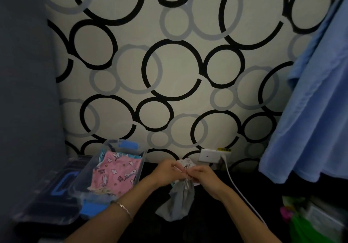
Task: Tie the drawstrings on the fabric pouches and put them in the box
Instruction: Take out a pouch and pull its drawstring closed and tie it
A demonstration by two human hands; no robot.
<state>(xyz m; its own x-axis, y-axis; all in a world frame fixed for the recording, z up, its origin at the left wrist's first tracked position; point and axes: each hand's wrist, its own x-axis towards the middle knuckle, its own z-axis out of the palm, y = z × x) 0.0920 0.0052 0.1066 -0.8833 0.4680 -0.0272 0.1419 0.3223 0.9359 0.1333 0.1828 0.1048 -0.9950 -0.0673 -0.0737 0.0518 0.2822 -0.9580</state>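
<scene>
Pouch: my grey pouch (pixel 178 203) hangs down from my two hands, with its top bunched up between my fingers and its bottom low over the dark table (pixel 188 231).
Strings: the thin strings (pixel 186 184) show at the pouch's neck, right under my fingertips.
Left hand: my left hand (pixel 167 171) is curled and pinches the pouch top from the left side.
Right hand: my right hand (pixel 205 176) is curled too and pinches the top from the right side. The two hands almost touch.
Other pouch: a small white pouch (pixel 186 162) with little pictures peeks out just behind my hands.
Box: the clear box (pixel 142 159) sits to the left of my hands, near my left arm. A pink pouch (pixel 114 175) with clouds lies inside it.
Lid: a clear lid (pixel 47 195) with a blue handle lies left of the box.
Bracelet: a thin bracelet (pixel 124 209) is on my left wrist.
Wall: the wall (pixel 177 69) in front of me has big black and grey rings.
Socket: a white socket (pixel 209 156) is low on the wall, and a white cable (pixel 235 184) runs from it past my right arm.
Cloth: a blue cloth (pixel 310 120) hangs on the right.
Corner: blurry green things (pixel 301 227) sit at the bottom right.
</scene>
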